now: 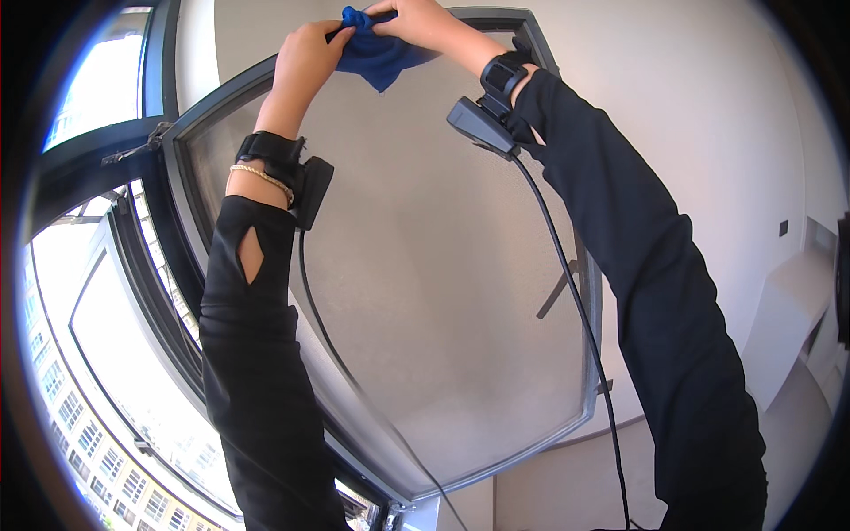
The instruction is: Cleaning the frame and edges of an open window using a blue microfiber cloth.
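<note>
A blue cloth (382, 56) is bunched at the upper edge of an open window sash with a dark frame and a hazy pane (425, 252). My left hand (309, 56) pinches the cloth's left side between thumb and fingers. On its other side, my right hand (412, 23) grips the bunched top. One corner of the cloth hangs down in front of the pane. Both wrists wear black straps with grey boxes, from which cables run down. The cloth covers part of the sash's top edge.
The dark fixed window frame (149, 143) stands at the left, with a metal hinge arm joining the sash. A second window panel (146, 345) is open at lower left, with buildings outside. A handle (558, 290) shows near the sash's right side. Behind is a pale wall (697, 133).
</note>
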`<state>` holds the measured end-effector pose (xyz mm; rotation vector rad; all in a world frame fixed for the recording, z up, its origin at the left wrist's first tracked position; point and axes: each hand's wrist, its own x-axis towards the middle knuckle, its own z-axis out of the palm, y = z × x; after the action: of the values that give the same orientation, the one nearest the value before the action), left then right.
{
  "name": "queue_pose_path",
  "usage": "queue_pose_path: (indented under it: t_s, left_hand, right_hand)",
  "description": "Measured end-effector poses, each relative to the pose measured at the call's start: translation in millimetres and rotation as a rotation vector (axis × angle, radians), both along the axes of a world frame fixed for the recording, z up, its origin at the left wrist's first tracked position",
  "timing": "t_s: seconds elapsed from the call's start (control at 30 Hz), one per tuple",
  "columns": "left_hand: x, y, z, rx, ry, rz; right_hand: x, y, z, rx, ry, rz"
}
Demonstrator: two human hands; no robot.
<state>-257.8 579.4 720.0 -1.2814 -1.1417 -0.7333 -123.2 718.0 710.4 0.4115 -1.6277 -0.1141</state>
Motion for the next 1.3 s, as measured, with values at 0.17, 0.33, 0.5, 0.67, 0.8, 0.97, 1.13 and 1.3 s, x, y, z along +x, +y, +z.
queue_pose_path:
  t_s: [0.17,0.33,0.5,0.67,0.8,0.97,1.13,1.3]
  left_hand:
    - [1,-7,15,0.013,0.08,-0.009]
    - [21,15,10,0.091,-0.031,0.047]
    - [41,74,6,0.062,-0.017,0.337]
    - [77,154,-5,0.262,0.318,0.427]
    - [92,193,3,0.274,0.31,0.464]
    - [122,199,-46,0.161,0.23,0.275]
    - [115,213,-62,0.145,0.354,0.352]
    - [108,204,-52,0.211,0.501,0.227]
  right_hand:
    - [-5,-3,1,-0.035,-0.013,0.041]
    - [-6,24,0,0.25,0.266,-0.285]
    - [26,82,-33,-0.049,0.47,-0.609]
    - [66,146,-58,-0.092,0.583,-0.668]
    - [70,153,-88,-0.198,0.621,-0.374]
    - [71,153,-150,-0.108,0.605,-0.262]
    - [89,154,-139,-0.139,0.459,-0.255]
    - [94,157,-118,-0.128,0.581,-0.269]
